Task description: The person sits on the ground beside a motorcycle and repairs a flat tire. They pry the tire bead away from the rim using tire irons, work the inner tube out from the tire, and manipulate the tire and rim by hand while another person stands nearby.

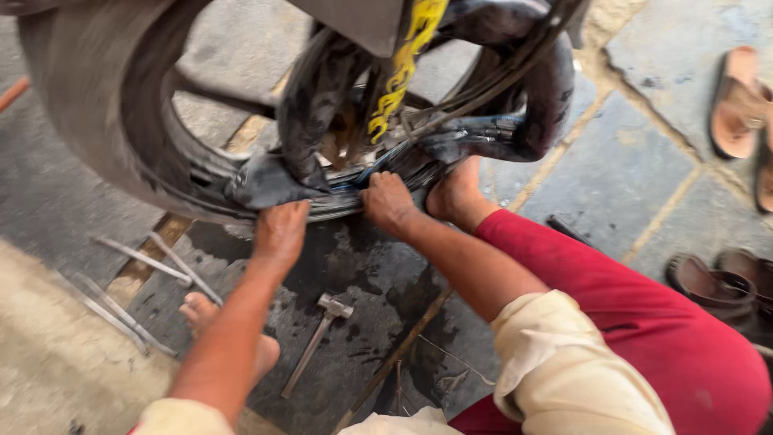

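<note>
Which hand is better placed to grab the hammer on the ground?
Probably left. The left hand presses the black inner tube at the rim, with the hammer on the wet floor just below its forearm. The right hand is farther off.

Both hands press on the lower edge of a motorcycle wheel (121, 121): the left hand (279, 229) lies flat against the black inner tube (314, 105) pulled out at the rim, and the right hand (386, 200) grips the tyre edge just beside a bare foot (456, 192) braced on it. On the wet stone floor (620, 169) lie a small hammer (312, 342) between the arms and several metal tyre levers (153, 266) to the left. Brown sandals (737, 101) lie well apart at the right.
</note>
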`<state>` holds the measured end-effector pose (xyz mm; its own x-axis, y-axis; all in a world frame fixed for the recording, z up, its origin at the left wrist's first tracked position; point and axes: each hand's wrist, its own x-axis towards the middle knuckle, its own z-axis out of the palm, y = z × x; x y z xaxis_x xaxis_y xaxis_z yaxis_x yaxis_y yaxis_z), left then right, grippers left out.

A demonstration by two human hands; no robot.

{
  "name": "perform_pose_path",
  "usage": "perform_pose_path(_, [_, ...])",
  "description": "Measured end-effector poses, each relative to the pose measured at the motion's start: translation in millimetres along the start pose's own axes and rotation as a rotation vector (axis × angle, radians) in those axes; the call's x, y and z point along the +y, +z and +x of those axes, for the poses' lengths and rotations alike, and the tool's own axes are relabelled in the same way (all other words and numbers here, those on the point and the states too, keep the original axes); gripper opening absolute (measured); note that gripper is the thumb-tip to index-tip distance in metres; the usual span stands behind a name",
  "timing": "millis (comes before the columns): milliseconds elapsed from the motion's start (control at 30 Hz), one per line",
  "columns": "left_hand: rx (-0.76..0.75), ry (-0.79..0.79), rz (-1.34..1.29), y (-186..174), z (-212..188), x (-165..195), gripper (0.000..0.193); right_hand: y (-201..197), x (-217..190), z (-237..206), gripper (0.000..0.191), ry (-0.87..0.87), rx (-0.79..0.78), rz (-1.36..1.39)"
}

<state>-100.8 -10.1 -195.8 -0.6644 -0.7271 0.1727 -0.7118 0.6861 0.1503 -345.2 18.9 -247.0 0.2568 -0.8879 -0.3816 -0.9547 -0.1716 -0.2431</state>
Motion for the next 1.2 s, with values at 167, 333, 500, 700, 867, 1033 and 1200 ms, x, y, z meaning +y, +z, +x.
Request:
perform_pose_path(167, [-0.092,-0.215,-0.232,47.0,45.3,81.4,0.024,-19.5,91.9,-34.2,0.02,-0.055,0.077,-0.209])
perform_pose_path(333, [0.1,-0.062,-0.469,13.5,59.5,118.5,0.071,-34.6,127.2,-32.0,0.02,0.062,0.081,-0.491])
perform_pose_path(500, [0.408,-0.278,-0.452,-100.4,46.0,107.1,0.039,-38.6,118.0,-24.2,0.021,0.111,0.148,-0.509])
perform_pose_path(700, [0.547,-0.338,-0.382,-134.2,134.9,50.4,0.05,-46.6,115.6,-26.7,0.019,0.116,0.254,-0.521])
perform_pose_path(867, [0.692,-0.467,-0.227,-143.2,91.3,4.0,0.018,-44.9,124.2,-32.8,0.018,0.011,0.337,-0.448])
perform_pose_path(1033, [0.922,-0.872,-0.615,-139.8,-22.8,-36.3,0.03,-42.8,125.2,-31.8,0.02,0.007,0.364,-0.552])
perform_pose_path(1200, [0.761,-1.232,-1.252,-122.5,10.4,-17.4,0.042,-43.5,116.9,-32.0,0.021,0.069,0.282,-0.545])
